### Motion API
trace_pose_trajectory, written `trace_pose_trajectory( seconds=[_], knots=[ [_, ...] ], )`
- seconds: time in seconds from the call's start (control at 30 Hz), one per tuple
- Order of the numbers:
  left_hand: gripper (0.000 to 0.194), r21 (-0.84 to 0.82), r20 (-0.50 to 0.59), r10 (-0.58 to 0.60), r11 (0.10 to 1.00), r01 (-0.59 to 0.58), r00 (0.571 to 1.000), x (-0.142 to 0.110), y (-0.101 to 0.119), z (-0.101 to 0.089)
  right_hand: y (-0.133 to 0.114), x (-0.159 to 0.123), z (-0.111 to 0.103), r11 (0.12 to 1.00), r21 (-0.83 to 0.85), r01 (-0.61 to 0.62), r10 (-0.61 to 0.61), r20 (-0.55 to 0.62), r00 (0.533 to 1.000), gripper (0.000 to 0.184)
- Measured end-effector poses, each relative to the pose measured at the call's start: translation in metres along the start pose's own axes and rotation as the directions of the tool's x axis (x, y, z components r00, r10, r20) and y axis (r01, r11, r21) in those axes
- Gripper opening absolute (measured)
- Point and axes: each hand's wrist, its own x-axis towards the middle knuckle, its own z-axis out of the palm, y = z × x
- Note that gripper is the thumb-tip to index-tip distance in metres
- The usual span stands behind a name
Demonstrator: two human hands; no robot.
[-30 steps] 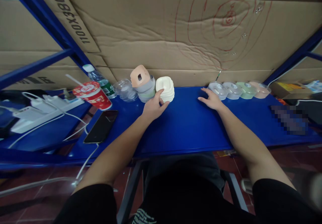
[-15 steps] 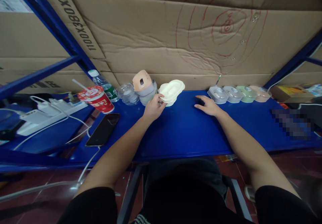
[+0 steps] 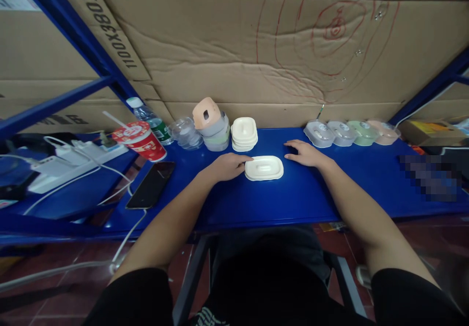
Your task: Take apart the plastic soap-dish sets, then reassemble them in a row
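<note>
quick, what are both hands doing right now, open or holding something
Left hand: fingers at the left end of the front cream piece; gripping or just touching cannot be told.
Right hand: open, holding nothing.

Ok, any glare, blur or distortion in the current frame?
Head view: wide-angle stretch seems to splay the blue posts; the cream piece is bright, its outline readable; a pixelated patch masks something on the table; the lower right corner looks dim and soft.
</note>
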Motion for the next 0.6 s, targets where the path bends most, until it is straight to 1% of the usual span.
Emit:
trace_pose_trajectory(
  seconds=[0.03,0.07,0.1,0.13,0.17,0.2,0.23,0.27,0.3,0.33,0.37,0.47,0.5,0.6],
  knots=[
    [0.047,-0.003,-0.058,-0.016,1.0,0.016,0.998,-0.001,-0.001,-0.003,0.0,0.0,0.0,1.0,-0.003,-0.001,0.001,0.007,1.0,0.06],
    [0.044,-0.007,-0.141,-0.049,0.999,0.049,0.989,-0.001,-0.001,-0.006,0.0,0.0,0.0,1.0,-0.007,-0.001,0.001,0.015,1.0,0.061],
    [0.042,-0.018,-0.251,-0.098,0.995,0.096,0.963,-0.002,-0.003,-0.009,0.001,0.0,0.0,1.0,-0.011,-0.002,0.002,0.021,1.0,0.062],
    [0.041,-0.044,-0.386,-0.155,0.988,0.15,0.909,-0.003,-0.004,-0.013,0.001,0.0,0.0,1.0,-0.015,-0.004,0.004,0.027,1.0,0.063],
    [0.043,-0.087,-0.524,-0.212,0.977,0.196,0.825,-0.003,-0.007,-0.016,0.001,0.0,0.0,1.0,-0.02,-0.004,0.005,0.033,0.999,0.064],
    [0.048,-0.14,-0.641,-0.262,0.964,0.226,0.722,-0.003,-0.011,-0.02,0.001,0.0,0.0,1.0,-0.023,-0.004,0.005,0.036,0.999,0.064],
    [0.054,-0.193,-0.726,-0.303,0.951,0.241,0.617,-0.004,-0.015,-0.023,0.002,0.0,0.0,1.0,-0.025,-0.004,0.005,0.039,0.999,0.065],
    [0.06,-0.239,-0.776,-0.337,0.939,0.246,0.532,-0.004,-0.021,-0.026,0.002,0.001,0.0,1.0,-0.026,-0.003,0.004,0.041,0.999,0.064],
    [0.064,-0.275,-0.8,-0.365,0.928,0.249,0.476,-0.004,-0.027,-0.028,0.002,0.001,0.0,1.0,-0.025,-0.002,0.004,0.042,0.999,0.064],
    [0.064,-0.299,-0.804,-0.388,0.919,0.257,0.451,-0.004,-0.034,-0.03,0.002,0.001,-0.001,1.0,-0.025,-0.003,0.004,0.044,0.999,0.063],
    [0.06,-0.314,-0.795,-0.409,0.909,0.273,0.448,-0.004,-0.04,-0.032,0.002,0.001,-0.001,1.0,-0.025,-0.005,0.006,0.045,0.999,0.062],
    [0.035,-0.332,-0.752,-0.454,0.887,0.32,0.479,-0.004,-0.056,-0.033,0.002,0.001,-0.001,1.0,-0.028,-0.009,0.01,0.053,0.999,0.063],
    [0.029,-0.336,-0.746,-0.459,0.885,0.323,0.482,-0.004,-0.059,-0.033,0.002,0.001,-0.001,0.999,-0.031,-0.009,0.011,0.056,0.998,0.063],
    [0.015,-0.376,-0.751,-0.465,0.885,0.275,0.469,-0.002,-0.063,-0.032,0.001,0.0,-0.001,0.999,-0.04,-0.008,0.01,0.059,0.998,0.063]
  ],
)
